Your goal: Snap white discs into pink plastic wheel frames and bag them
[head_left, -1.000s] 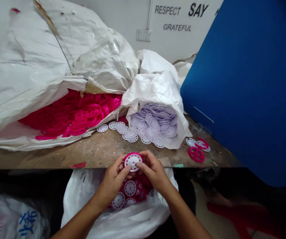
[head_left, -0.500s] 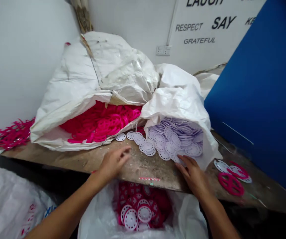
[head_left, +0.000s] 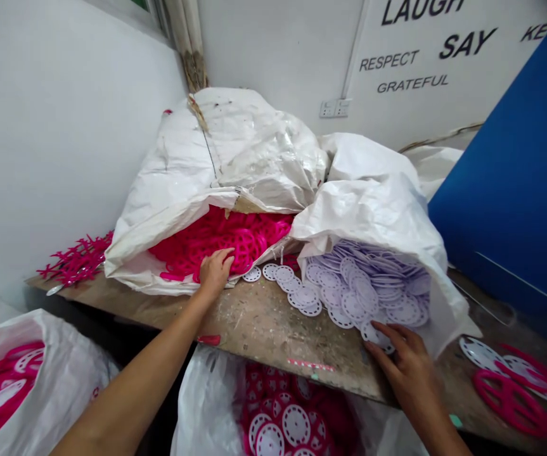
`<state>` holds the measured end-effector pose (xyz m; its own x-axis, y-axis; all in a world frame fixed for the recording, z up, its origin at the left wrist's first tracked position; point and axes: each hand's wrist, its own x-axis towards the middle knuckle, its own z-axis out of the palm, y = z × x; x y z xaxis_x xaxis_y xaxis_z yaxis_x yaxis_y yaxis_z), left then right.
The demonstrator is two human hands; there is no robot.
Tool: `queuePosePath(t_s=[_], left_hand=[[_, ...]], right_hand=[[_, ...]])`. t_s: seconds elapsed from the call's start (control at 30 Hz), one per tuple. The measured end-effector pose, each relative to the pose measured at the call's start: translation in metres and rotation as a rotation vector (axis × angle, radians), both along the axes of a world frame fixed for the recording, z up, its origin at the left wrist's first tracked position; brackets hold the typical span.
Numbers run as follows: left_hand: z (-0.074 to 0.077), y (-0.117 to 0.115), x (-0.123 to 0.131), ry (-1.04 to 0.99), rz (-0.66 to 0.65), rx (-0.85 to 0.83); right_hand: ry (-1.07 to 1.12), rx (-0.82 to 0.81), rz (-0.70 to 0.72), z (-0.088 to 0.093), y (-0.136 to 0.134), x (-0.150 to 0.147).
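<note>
My left hand (head_left: 215, 273) is at the mouth of a white sack, its fingers apart and slightly bent against the pink plastic wheel-like pieces (head_left: 249, 244); I see none lifted. My right hand (head_left: 406, 364) has thumb and forefinger at the edges of a white slotted disc (head_left: 376, 337) at the front of a second sack. More such discs (head_left: 363, 291) fill that sack's mouth and spill onto the wooden table (head_left: 263, 323) in a short row.
Below the table edge an open white bag (head_left: 201, 392) holds pink pieces with white discs on them. Another bag (head_left: 73, 354) stands at lower left. Pink branched pieces (head_left: 80, 259) lie at the table's left end, a pink wheel (head_left: 511, 402) and discs at the right. A blue panel (head_left: 515, 190) rises at the right.
My left hand has moved from over the table to the pink pieces in the left sack. My right hand has drawn slightly nearer, with a disc at its fingertips. The view has shifted left.
</note>
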<state>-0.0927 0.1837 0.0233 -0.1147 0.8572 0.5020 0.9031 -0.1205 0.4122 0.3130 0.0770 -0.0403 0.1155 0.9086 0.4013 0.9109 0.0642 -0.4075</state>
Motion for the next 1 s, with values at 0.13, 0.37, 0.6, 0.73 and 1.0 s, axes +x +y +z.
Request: queuePosePath(t_s=[0.13, 0.37, 0.6, 0.73, 1.0], left_hand=[[-0.004, -0.010, 0.042, 0.084, -0.222, 0.030], [-0.023, -0.032, 0.084, 0.153, -0.447, 0.010], [-0.019, -0.059, 0.082, 0.004, -0.546, -0.045], [-0.016, -0.064, 0.089, -0.121, -0.540, -0.090], [0.007, -0.129, 0.127, -1.056, -0.549, -0.496]], right_hand=[[0.032, -0.015, 0.001, 0.003, 0.001, -0.001], [0.138, -0.036, 0.000, 0.011, -0.003, -0.005], [0.295, 0.000, 0.009, 0.016, -0.005, -0.005], [0.504, 0.074, -0.050, 0.023, -0.012, -0.011], [1.082, 0.004, 0.254, 0.065, -0.045, -0.084]])
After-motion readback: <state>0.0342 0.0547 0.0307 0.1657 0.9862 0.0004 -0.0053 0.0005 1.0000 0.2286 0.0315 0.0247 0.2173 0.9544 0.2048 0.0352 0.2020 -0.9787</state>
